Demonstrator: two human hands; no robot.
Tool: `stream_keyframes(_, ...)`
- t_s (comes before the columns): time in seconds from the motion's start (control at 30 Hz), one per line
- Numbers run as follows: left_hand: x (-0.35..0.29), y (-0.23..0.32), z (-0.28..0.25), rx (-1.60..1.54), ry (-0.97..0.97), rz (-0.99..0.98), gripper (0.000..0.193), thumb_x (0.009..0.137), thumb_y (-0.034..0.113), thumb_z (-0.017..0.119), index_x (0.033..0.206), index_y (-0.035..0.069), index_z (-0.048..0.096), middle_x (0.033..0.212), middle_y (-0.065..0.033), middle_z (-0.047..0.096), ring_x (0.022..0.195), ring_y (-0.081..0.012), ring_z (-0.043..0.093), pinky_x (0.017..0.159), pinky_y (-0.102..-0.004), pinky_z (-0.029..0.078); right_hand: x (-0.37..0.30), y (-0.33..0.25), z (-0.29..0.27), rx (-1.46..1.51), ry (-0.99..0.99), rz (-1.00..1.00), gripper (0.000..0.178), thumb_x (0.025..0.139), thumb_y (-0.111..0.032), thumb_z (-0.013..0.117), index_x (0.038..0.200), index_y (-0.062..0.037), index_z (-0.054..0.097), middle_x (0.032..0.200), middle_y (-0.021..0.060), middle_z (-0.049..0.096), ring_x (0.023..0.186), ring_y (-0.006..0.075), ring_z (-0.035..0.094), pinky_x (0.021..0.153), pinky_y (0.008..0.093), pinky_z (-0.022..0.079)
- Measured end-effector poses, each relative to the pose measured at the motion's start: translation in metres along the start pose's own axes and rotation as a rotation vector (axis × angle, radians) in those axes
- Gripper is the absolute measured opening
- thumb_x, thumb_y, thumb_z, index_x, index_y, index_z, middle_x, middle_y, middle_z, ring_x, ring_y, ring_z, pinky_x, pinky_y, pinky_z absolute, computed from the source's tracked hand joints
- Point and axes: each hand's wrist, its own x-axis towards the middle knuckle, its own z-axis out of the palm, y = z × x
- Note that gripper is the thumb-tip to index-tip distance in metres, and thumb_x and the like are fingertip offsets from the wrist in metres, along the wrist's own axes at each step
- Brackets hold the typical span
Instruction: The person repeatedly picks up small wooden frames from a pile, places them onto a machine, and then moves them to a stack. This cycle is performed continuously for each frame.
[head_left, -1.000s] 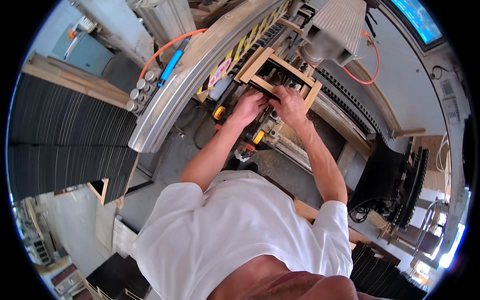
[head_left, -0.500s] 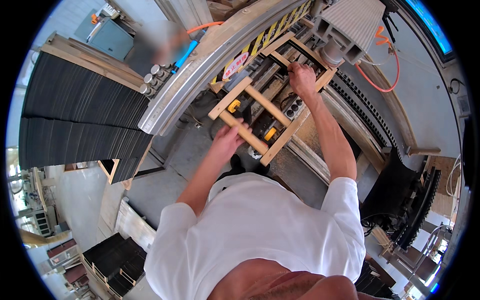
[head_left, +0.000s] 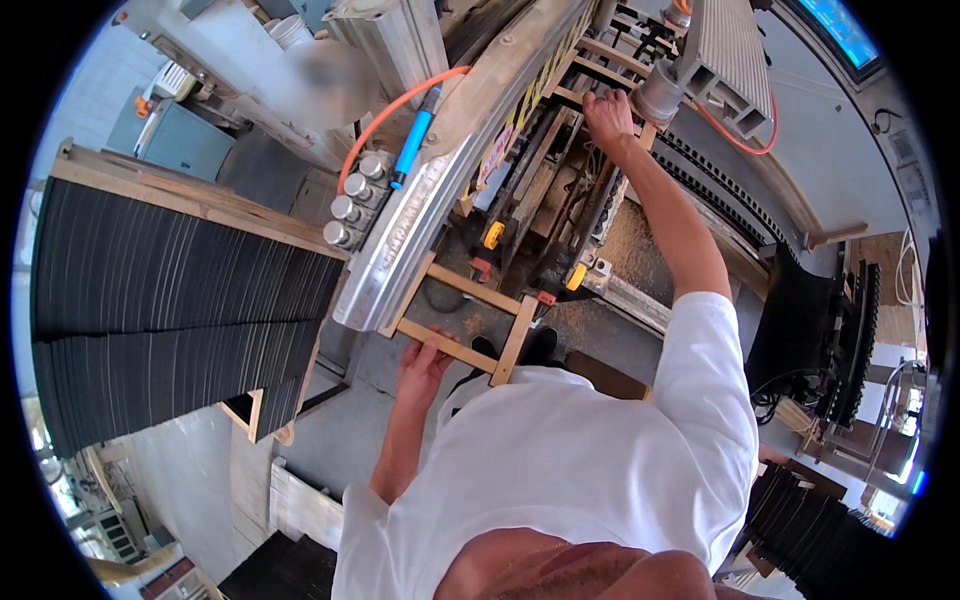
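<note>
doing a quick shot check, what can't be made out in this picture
All in the head view:
- Right hand: its palm side and exact grip, hidden by its own back.
- Left hand: any part under the frame, hidden by its rail.
- Screen: cut off by the upper-right rim.
- Shoes: partly hidden by the shirt.
- Blurred patch, upper left: whatever it covers.

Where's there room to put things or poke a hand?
Bare grey floor lies between the black panel stack and left forearm. The wooden frame at the left hand has a gap inside. It's crowded around the right hand: wooden bars, silver beam, dark rails.
</note>
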Motion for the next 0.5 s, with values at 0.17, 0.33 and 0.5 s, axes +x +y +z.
stream_keyframes(0.17, -0.003, 0.004, -0.040, -0.051, 0.106, -0.041, 0.033, 0.092, 0.022, 0.061, 0.119, 0.005, 0.052, 0.109, -0.0082, 0.062, 0.106, -0.0232, 0.060, 0.091, -0.0371, 0.051, 0.033, 0.022, 0.020, -0.018, -0.090, 0.077, 0.018, 0.078, -0.009, 0.060, 0.094, -0.0046, 0.054, 0.080, 0.0133, 0.069, 0.088, 0.0278, 0.063, 0.082, 0.0376, 0.039)
stream_keyframes(0.33, 0.002, -0.009, -0.056, -0.111, 0.137, -0.006, 0.034, 0.092, 0.025, 0.061, 0.118, 0.005, 0.053, 0.111, -0.0071, 0.061, 0.108, -0.0229, 0.059, 0.093, -0.0374, 0.048, 0.055, 0.041, 0.029, 0.107, -0.148, 0.066, 0.018, 0.079, -0.006, 0.057, 0.096, -0.0063, 0.056, 0.083, 0.0141, 0.069, 0.089, 0.0290, 0.066, 0.082, 0.0419, 0.042)
stream_keyframes(0.5, 0.014, -0.027, -0.048, -0.170, 0.171, -0.023, 0.033, 0.093, 0.026, 0.060, 0.117, 0.005, 0.054, 0.110, -0.0072, 0.061, 0.107, -0.0223, 0.059, 0.093, -0.0370, 0.048, 0.066, 0.056, 0.032, 0.273, -0.184, 0.027, 0.013, 0.075, -0.005, 0.058, 0.087, -0.0041, 0.064, 0.092, 0.0179, 0.067, 0.093, 0.0365, 0.064, 0.076, 0.0460, 0.052)
